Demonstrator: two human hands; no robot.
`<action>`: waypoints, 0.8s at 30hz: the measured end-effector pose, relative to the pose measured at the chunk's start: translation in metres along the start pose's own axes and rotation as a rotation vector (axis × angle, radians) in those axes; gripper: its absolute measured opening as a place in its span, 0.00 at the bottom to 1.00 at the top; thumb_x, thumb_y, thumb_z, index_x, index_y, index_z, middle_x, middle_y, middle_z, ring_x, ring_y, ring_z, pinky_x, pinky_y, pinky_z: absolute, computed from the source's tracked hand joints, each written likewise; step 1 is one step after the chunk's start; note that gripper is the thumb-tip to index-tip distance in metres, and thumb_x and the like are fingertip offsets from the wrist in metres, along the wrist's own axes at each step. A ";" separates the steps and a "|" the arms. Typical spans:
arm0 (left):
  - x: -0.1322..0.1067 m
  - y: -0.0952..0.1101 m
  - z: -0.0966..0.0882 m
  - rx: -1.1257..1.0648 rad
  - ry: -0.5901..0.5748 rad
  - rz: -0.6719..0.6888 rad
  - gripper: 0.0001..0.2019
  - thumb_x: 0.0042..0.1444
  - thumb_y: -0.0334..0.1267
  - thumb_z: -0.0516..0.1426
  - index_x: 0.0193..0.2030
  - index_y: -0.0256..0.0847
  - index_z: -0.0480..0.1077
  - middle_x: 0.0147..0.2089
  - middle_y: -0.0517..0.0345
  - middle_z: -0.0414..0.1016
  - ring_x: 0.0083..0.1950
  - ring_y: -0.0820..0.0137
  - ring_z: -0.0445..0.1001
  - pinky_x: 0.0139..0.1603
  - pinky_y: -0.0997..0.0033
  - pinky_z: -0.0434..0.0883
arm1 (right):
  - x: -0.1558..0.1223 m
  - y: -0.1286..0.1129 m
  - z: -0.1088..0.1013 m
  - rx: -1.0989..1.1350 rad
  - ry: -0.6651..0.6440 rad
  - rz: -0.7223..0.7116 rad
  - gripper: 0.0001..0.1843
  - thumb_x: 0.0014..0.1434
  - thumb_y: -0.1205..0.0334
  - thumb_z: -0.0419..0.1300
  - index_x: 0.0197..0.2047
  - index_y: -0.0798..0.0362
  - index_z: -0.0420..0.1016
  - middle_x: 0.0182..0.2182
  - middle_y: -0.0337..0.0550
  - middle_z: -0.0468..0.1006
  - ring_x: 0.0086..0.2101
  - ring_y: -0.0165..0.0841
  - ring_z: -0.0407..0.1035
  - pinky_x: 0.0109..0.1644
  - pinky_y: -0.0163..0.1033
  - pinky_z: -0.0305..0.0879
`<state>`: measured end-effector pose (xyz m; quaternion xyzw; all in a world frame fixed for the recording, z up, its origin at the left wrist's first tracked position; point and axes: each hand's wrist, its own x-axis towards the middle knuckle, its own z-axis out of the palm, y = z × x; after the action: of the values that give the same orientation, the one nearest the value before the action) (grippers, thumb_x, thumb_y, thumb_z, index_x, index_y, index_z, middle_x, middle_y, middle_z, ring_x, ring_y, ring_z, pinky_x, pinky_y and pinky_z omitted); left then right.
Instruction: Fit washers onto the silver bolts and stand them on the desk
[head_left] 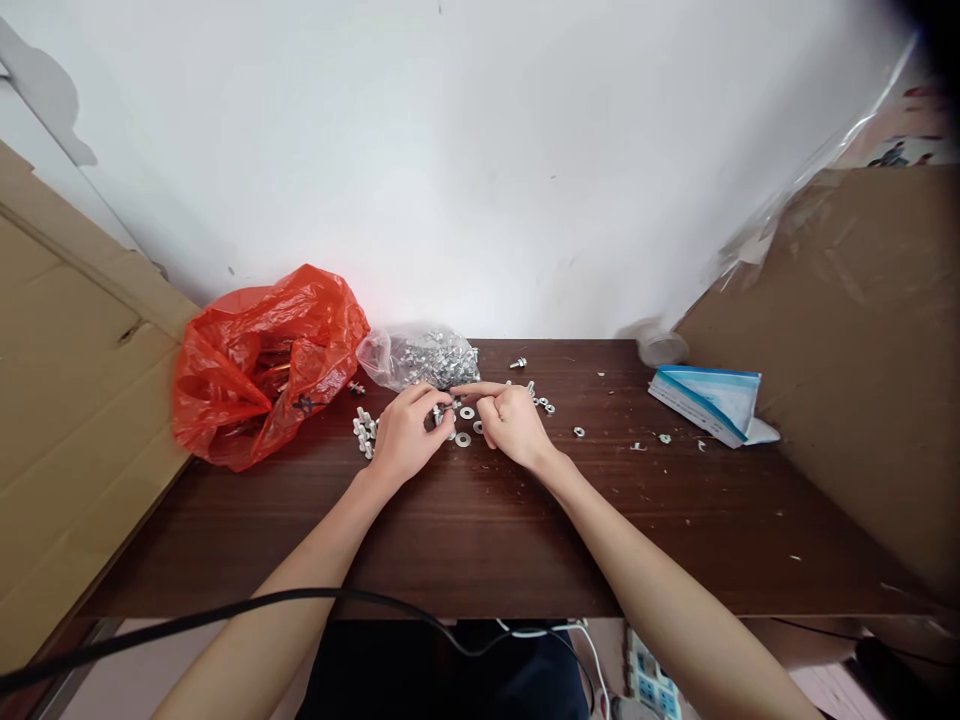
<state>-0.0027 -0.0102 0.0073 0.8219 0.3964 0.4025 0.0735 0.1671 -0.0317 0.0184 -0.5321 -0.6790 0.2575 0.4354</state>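
My left hand [409,428] is closed in a pinch, with a small metal bolt [444,408] between thumb and fingertips, partly hidden. From the other side my right hand [514,422] stretches its index finger to the bolt's end; its other fingers are curled, with nothing visible in them. Flat washers [463,440] lie on the table between the hands. Left of my left hand stands a cluster of bolts [364,432]. Several nuts [550,408] lie just beyond my right hand.
A clear bag of metal hardware [439,358] rests against the wall, beside a red plastic bag [274,375]. At right are a blue-and-white packet [709,400] and a lone nut [579,432]. Cardboard [82,400] flanks the brown table [480,560]. A black cable [300,594] crosses in front.
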 end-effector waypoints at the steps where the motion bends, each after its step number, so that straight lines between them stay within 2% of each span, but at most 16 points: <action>1: 0.000 0.001 0.001 -0.003 -0.003 0.001 0.05 0.56 0.32 0.56 0.36 0.40 0.74 0.37 0.57 0.74 0.34 0.73 0.70 0.35 0.74 0.67 | 0.000 0.000 0.001 0.015 0.017 -0.005 0.19 0.53 0.69 0.47 0.25 0.52 0.80 0.30 0.40 0.83 0.36 0.34 0.77 0.42 0.36 0.70; 2: 0.000 0.001 0.001 -0.006 -0.007 0.003 0.05 0.56 0.32 0.56 0.36 0.40 0.74 0.37 0.57 0.74 0.34 0.73 0.70 0.35 0.74 0.67 | 0.000 0.000 0.002 0.027 0.041 -0.015 0.19 0.53 0.70 0.47 0.25 0.52 0.79 0.33 0.41 0.84 0.34 0.33 0.77 0.40 0.35 0.70; 4: -0.001 0.001 0.003 -0.012 -0.021 0.007 0.05 0.56 0.32 0.56 0.36 0.40 0.74 0.37 0.57 0.74 0.33 0.74 0.69 0.35 0.75 0.67 | -0.001 0.001 0.003 0.040 0.091 -0.041 0.21 0.55 0.69 0.47 0.16 0.51 0.73 0.38 0.41 0.83 0.34 0.32 0.77 0.41 0.35 0.70; 6: -0.002 0.001 0.005 -0.021 -0.033 0.002 0.05 0.56 0.32 0.56 0.37 0.40 0.73 0.37 0.58 0.74 0.33 0.74 0.69 0.34 0.75 0.66 | -0.001 0.002 0.003 0.023 0.131 -0.080 0.27 0.60 0.65 0.45 0.12 0.51 0.67 0.39 0.41 0.83 0.37 0.33 0.77 0.44 0.36 0.69; 7: -0.002 0.000 0.005 -0.030 -0.038 -0.005 0.05 0.56 0.31 0.56 0.37 0.40 0.73 0.37 0.58 0.74 0.33 0.74 0.69 0.34 0.75 0.66 | 0.000 0.003 0.003 0.000 0.141 -0.103 0.28 0.63 0.63 0.45 0.13 0.51 0.67 0.37 0.41 0.83 0.39 0.33 0.77 0.45 0.36 0.68; 8: -0.002 0.000 0.006 -0.040 -0.041 -0.017 0.05 0.57 0.31 0.56 0.37 0.40 0.73 0.37 0.59 0.73 0.32 0.75 0.69 0.34 0.75 0.66 | 0.000 0.004 0.003 -0.029 0.141 -0.120 0.28 0.66 0.60 0.44 0.17 0.51 0.71 0.36 0.42 0.83 0.39 0.33 0.76 0.45 0.36 0.67; 10: -0.001 -0.002 0.008 -0.072 -0.031 -0.050 0.04 0.57 0.32 0.56 0.36 0.40 0.72 0.35 0.59 0.72 0.32 0.75 0.68 0.32 0.75 0.66 | 0.002 0.006 0.002 -0.086 0.118 -0.123 0.22 0.67 0.55 0.45 0.31 0.51 0.77 0.32 0.41 0.82 0.35 0.33 0.76 0.43 0.37 0.66; 12: 0.001 -0.004 0.009 -0.124 -0.024 -0.073 0.04 0.57 0.32 0.56 0.37 0.40 0.72 0.35 0.59 0.72 0.31 0.75 0.67 0.30 0.76 0.65 | 0.003 0.007 0.002 -0.116 0.092 -0.102 0.18 0.68 0.54 0.45 0.44 0.50 0.74 0.25 0.37 0.79 0.30 0.33 0.75 0.41 0.37 0.65; 14: 0.002 -0.006 0.011 -0.172 -0.031 -0.093 0.04 0.57 0.32 0.56 0.38 0.41 0.72 0.35 0.59 0.71 0.29 0.76 0.66 0.28 0.77 0.64 | 0.004 0.008 0.002 -0.120 0.082 -0.079 0.16 0.68 0.58 0.43 0.48 0.51 0.69 0.17 0.33 0.74 0.28 0.34 0.74 0.42 0.38 0.65; 17: 0.004 -0.009 0.012 -0.233 -0.008 -0.138 0.04 0.57 0.32 0.56 0.37 0.40 0.72 0.34 0.60 0.70 0.27 0.78 0.63 0.25 0.78 0.63 | 0.004 0.009 0.002 -0.091 0.092 -0.019 0.09 0.63 0.67 0.44 0.44 0.50 0.62 0.16 0.31 0.72 0.28 0.35 0.75 0.40 0.38 0.65; 19: 0.005 -0.010 0.012 -0.271 0.016 -0.158 0.04 0.57 0.32 0.56 0.37 0.40 0.72 0.33 0.60 0.69 0.26 0.78 0.62 0.24 0.79 0.62 | 0.004 0.008 0.001 -0.040 0.093 0.022 0.09 0.58 0.71 0.46 0.41 0.48 0.57 0.15 0.29 0.72 0.27 0.35 0.75 0.40 0.38 0.65; 21: 0.006 -0.010 0.012 -0.296 0.004 -0.171 0.03 0.57 0.32 0.56 0.37 0.40 0.72 0.32 0.60 0.69 0.26 0.78 0.62 0.22 0.80 0.61 | 0.002 0.004 0.000 0.020 0.094 0.056 0.10 0.55 0.73 0.46 0.37 0.47 0.53 0.13 0.27 0.71 0.24 0.34 0.74 0.39 0.38 0.66; 24: 0.007 -0.010 0.010 -0.314 0.003 -0.181 0.03 0.56 0.32 0.56 0.37 0.39 0.72 0.33 0.59 0.70 0.26 0.78 0.63 0.22 0.81 0.62 | 0.000 -0.002 -0.002 0.140 0.076 0.076 0.11 0.54 0.73 0.46 0.34 0.46 0.49 0.11 0.25 0.69 0.24 0.34 0.75 0.37 0.37 0.66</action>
<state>0.0016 0.0030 0.0001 0.7607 0.4012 0.4523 0.2362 0.1679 -0.0322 0.0217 -0.5352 -0.6216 0.3005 0.4868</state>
